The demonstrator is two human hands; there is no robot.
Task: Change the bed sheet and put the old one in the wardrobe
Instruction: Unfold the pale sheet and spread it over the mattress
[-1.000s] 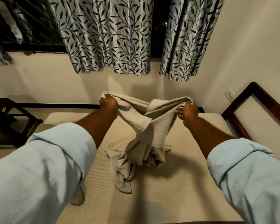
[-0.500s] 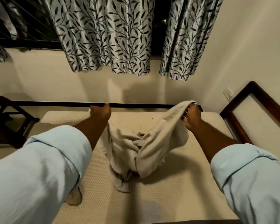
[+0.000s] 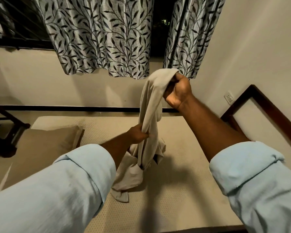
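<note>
Bare mattress [image 3: 183, 190] spreads below, leaf-print curtains [image 3: 99, 39] at twelve o'clock, pillow [image 3: 45, 145] at nine. The beige sheet [image 3: 149, 106] hangs bunched at centre, its tail pooled on the mattress. The right hand [image 3: 178, 91] fists its top at one o'clock, and the left hand [image 3: 136, 136] grips it lower.

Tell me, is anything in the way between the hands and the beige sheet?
Nothing visible is: the right hand grips the top of the sheet, and the left hand grips it lower down. The wardrobe is not in view.

Dim warm indoor light; soft shadows on mattress [image 3: 188, 132] lower centre, window [image 3: 160, 22] black at top, wide-angle bowing toward frame edges.
</note>
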